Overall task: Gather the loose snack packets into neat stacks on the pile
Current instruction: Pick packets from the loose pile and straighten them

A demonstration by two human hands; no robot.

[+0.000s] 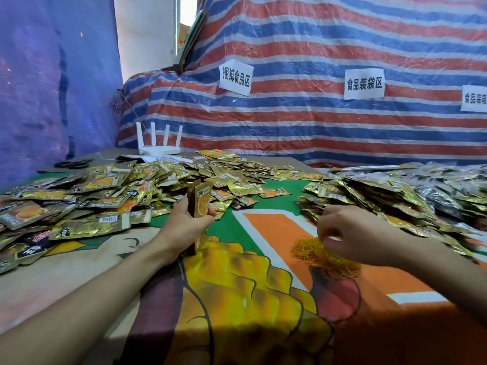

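Blue sheeting [39, 88] is hung along the left side, and black scissors [73, 163] are laid at the far left of the table. Gold foil snack packets [105, 191] are spread in a loose, overlapping heap across the left and far middle, with a white router [160, 147] stood behind them. A small stack of packets [202, 204] is held upright on edge in the left hand [184, 225]. The fingers and thumb are curled round its sides, and its lower edge is set down at the printed table cover [263, 233], just on the near side of the loose heap. To the right, a tangle of orange rubber bands [326, 256] is laid on the cover. The right hand [353, 238] is placed over it with the fingers curled down into the bands; the fingertips are blurred, so whether a band is pinched cannot be told. Further right, a second pile of packets [382, 198] is banked up towards the right edge, with darker packets mixed in. A red, white and blue striped tarp [316, 48] is draped behind, and white paper signs [235, 77] are stuck to it
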